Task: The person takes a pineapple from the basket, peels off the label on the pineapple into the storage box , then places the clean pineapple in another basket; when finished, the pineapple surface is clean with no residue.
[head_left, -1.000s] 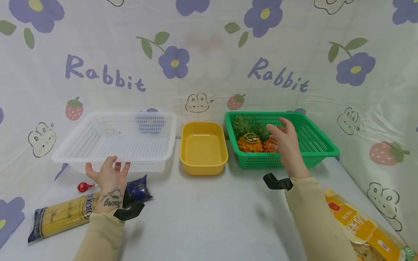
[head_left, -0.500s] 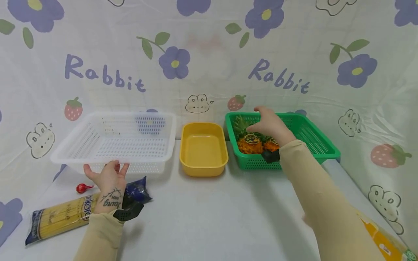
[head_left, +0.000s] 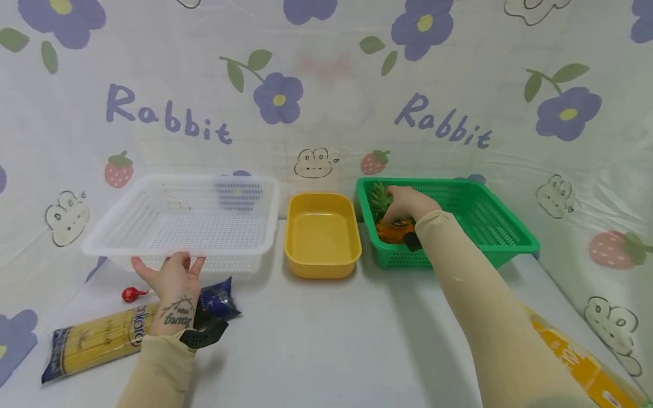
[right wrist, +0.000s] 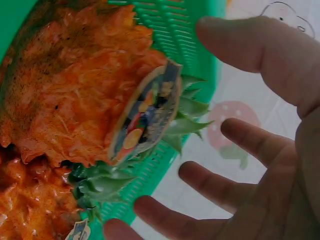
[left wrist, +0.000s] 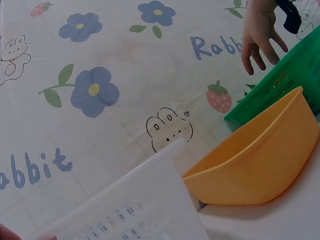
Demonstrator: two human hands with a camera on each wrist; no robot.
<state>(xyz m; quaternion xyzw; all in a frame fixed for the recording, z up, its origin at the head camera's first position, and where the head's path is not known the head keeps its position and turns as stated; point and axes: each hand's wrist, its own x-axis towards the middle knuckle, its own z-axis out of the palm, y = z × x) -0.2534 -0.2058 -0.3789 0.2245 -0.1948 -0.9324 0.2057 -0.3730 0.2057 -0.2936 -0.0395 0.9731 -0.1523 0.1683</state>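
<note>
Left hand (head_left: 172, 283) nearest: its fingers are spread and slightly bent at the near rim of the white basket (head_left: 204, 229), and whether they grip that rim or merely rest on it cannot be told. Under that wrist lies a pasta packet (head_left: 104, 338), with a red lollipop (head_left: 131, 294) just beyond; at the right, partly behind the right sleeve (head_left: 490, 317), is an orange bag (head_left: 586, 365). All three lie on the table (head_left: 326, 334), outside the containers. Further back, the yellow tub (head_left: 322, 271) stands between the white basket and the green basket (head_left: 495, 221). Over the green basket is the right hand (head_left: 410, 204), thumb and fingers held wide apart in its wrist view, with nothing in them. Beside it a pineapple (right wrist: 80, 90) with an orange body and leafy crown lies inside that basket, a second pineapple (right wrist: 32, 200) next to it. As far as can be judged, the reach is made, but a firm hold on either fruit is not.
</note>
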